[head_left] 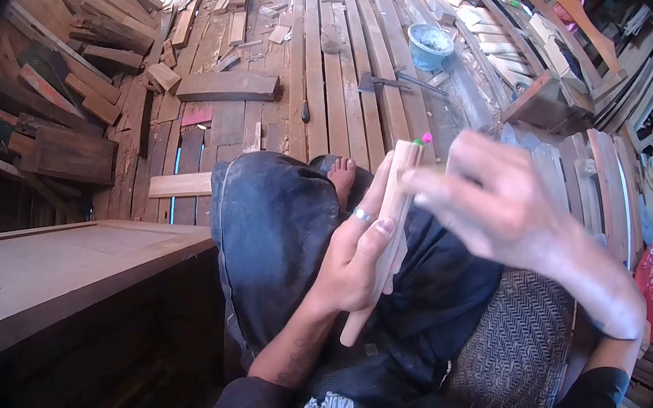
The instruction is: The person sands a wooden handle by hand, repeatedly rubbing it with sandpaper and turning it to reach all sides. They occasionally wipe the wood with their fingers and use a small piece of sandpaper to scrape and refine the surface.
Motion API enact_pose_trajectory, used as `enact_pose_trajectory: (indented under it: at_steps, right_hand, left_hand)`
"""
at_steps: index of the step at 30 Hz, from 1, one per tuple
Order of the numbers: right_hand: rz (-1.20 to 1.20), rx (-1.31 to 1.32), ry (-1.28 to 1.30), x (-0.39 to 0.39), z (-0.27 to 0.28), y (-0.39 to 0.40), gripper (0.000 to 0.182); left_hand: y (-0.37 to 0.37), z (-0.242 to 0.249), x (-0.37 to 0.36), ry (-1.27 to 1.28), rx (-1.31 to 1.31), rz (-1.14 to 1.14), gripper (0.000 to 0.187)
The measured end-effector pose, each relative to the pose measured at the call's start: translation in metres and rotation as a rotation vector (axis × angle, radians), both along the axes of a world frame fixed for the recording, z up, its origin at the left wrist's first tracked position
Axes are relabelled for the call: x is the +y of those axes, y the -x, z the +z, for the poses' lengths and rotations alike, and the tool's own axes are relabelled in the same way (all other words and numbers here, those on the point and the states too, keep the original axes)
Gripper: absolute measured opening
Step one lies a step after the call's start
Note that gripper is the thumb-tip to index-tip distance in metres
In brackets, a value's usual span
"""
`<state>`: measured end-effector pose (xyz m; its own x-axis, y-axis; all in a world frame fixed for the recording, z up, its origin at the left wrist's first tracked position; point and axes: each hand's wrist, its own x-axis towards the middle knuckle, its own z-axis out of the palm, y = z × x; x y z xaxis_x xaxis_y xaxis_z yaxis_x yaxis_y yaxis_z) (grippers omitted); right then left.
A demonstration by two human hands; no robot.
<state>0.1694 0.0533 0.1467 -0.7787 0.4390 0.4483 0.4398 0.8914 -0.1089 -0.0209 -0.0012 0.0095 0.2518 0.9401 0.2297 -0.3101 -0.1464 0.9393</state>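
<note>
A pale, slim wooden piece (386, 266) slants across my lap, its rounded lower end near my thigh. My left hand (360, 252), with a ring on one finger, is wrapped round it at mid-length. At the top end of the wood, small green and pink spots (427, 138) show; what they belong to is too small to tell. My right hand (495, 197) is at the upper right edge of the wood, blurred by motion, with its fingers bent. Whether it holds anything is hidden by the blur.
A wooden panel (67, 258) stands at the left. On the plank floor lie a hammer-like tool (397, 81), a dark-handled tool (305, 111) and a thick block (226, 86). A blue bucket (431, 45) is at the upper right. Wood scraps are piled on both sides.
</note>
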Motion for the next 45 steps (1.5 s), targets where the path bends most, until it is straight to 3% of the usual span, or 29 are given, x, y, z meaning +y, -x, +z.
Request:
enact_pose_trajectory:
  at_steps: [2,6,10,12,17,19,22,26,36,40,45]
  right_hand:
    - [-0.036,0.008,-0.041,0.007,0.007,-0.002,0.025]
    - [0.045,0.0,-0.024,-0.006,-0.009,0.006,0.026]
    - [-0.062,-0.023,-0.119,0.007,0.006,0.001,0.02]
    - [0.036,-0.052,-0.046,-0.004,-0.004,0.003,0.021]
    - [-0.065,-0.036,-0.09,0.004,0.01,0.0,0.021]
    - [0.019,-0.011,-0.068,0.003,-0.003,0.0,0.033]
    - [0.032,-0.003,-0.091,0.01,-0.003,-0.002,0.035]
    - [0.054,-0.041,-0.156,0.007,-0.005,0.002,0.013]
    - [0.012,-0.007,-0.085,0.015,0.002,-0.005,0.031]
    - [0.123,-0.044,-0.05,0.004,-0.005,0.002,0.022]
    - [0.095,0.017,-0.114,0.006,-0.001,0.004,0.015]
  left_hand:
    - [0.004,0.005,-0.004,0.047,0.005,-0.031,0.072]
    - [0.005,0.003,-0.004,0.039,0.008,-0.026,0.07]
    - [0.005,0.005,-0.006,0.058,0.011,-0.033,0.069]
    - [0.004,0.002,-0.005,0.054,0.027,-0.028,0.068]
    - [0.006,0.007,-0.011,0.13,-0.026,-0.092,0.067]
    - [0.002,0.008,-0.008,0.072,-0.01,-0.044,0.068]
    - [0.002,0.011,-0.008,0.135,-0.055,-0.09,0.068]
    - [0.005,0.015,-0.01,0.201,-0.131,-0.142,0.068]
    - [-0.005,0.015,-0.014,0.225,-0.115,-0.131,0.079]
    - [0.0,0.02,-0.012,0.242,-0.153,-0.113,0.079]
    - [0.004,0.014,-0.015,0.233,-0.114,-0.121,0.078]
